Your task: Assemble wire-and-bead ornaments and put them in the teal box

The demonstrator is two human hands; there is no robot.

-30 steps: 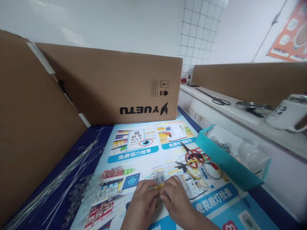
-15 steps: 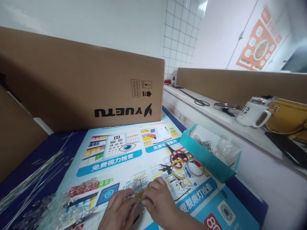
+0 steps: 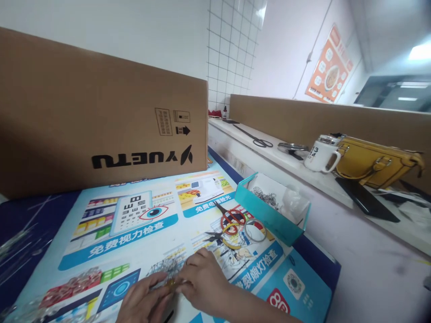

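My left hand [image 3: 144, 298] is closed in a pinch at the bottom of the head view, holding a small amber-yellow piece [image 3: 171, 283]. Against it, my right hand [image 3: 202, 280] pinches with fingertips at the same piece; the fingers hide most of it. Just beyond the fingertips lies a loose pile of thin wire bits [image 3: 170, 264]. Pliers with yellow handles [image 3: 229, 242] and red-handled scissors [image 3: 232, 220] rest farther off, beside a round coil [image 3: 255, 229]. Clear beads or plastic pieces [image 3: 72, 287] are spread to the left of my hands.
A teal box [image 3: 266, 215] holds metal bits and a clear plastic bag. A large cardboard box [image 3: 101, 107] stands at the back of the printed table cover. On the ledge to the right are a white mug [image 3: 318, 154], a yellow bag [image 3: 373, 159], scissors [image 3: 262, 142] and a black phone-like slab [image 3: 365, 197].
The view has turned right, so everything sits farther left and more of the yellow bag shows. My hands remain together at the small amber piece.
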